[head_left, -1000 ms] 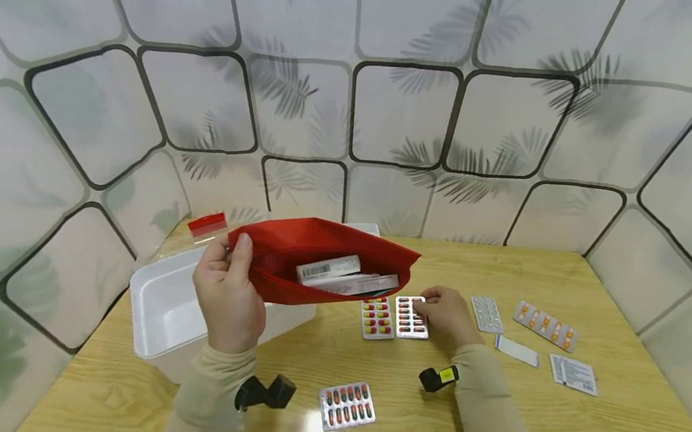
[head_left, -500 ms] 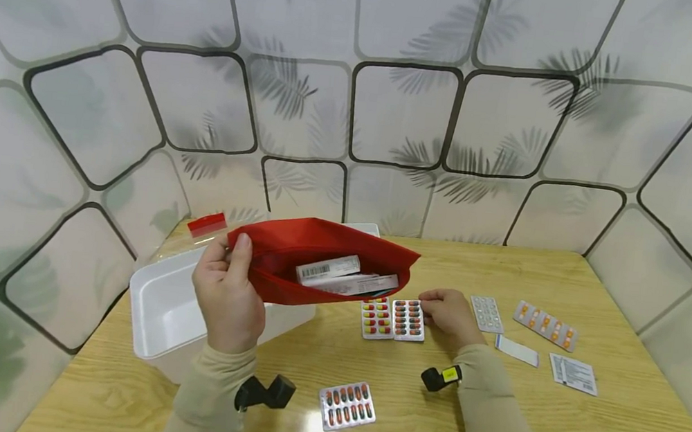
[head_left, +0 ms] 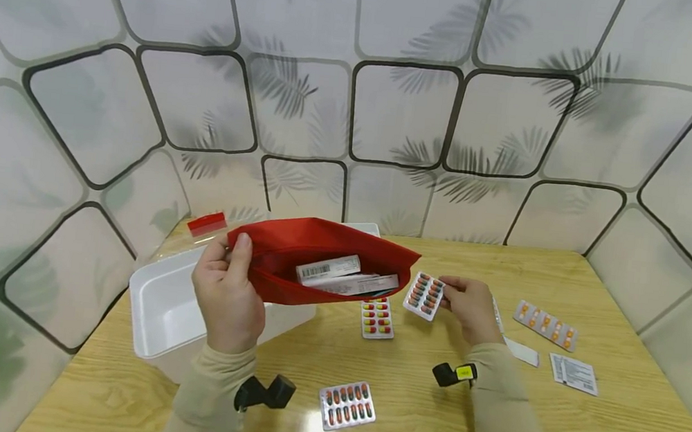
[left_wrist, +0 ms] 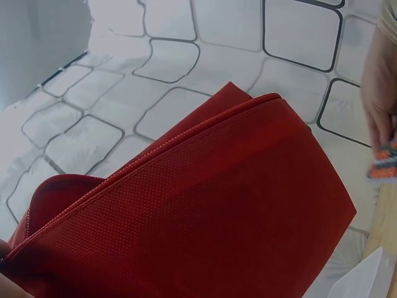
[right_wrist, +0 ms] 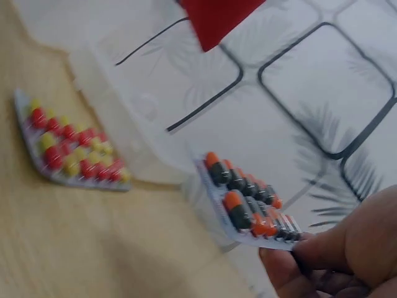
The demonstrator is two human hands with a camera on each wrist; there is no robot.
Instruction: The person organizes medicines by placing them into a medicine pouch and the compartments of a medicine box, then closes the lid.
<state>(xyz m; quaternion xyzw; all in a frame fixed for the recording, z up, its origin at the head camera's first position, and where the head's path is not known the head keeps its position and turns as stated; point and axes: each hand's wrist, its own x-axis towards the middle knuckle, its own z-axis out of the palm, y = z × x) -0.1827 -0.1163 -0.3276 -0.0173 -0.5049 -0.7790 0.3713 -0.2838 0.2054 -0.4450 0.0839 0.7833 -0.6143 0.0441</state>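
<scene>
My left hand (head_left: 232, 295) grips the left end of a red zip pouch (head_left: 319, 231), its mouth gaping toward me. White medicine boxes (head_left: 352, 284) lie inside it. Just right of the pouch, my right hand (head_left: 471, 308) pinches the edge of a blister pack of orange-and-black capsules (head_left: 424, 296), lifted off the table and tilted. In the right wrist view, thumb and finger hold one end of that pack (right_wrist: 245, 205). A red-and-yellow capsule pack (head_left: 378, 320) lies below the pouch, partly hidden by it.
Behind the pouch stands a white plastic bin (head_left: 168, 310), with a red-topped clear bag (head_left: 206, 224) beside it. Another capsule pack (head_left: 347, 406) lies at the front. To the right are an orange-pill blister (head_left: 545, 325), a sachet (head_left: 573, 374) and a white strip (head_left: 522, 352).
My right hand has drawn the orange-and-black capsule pack up off the table, away from the red-and-yellow one, and moved slightly right. My left hand and the pouch stay in place.
</scene>
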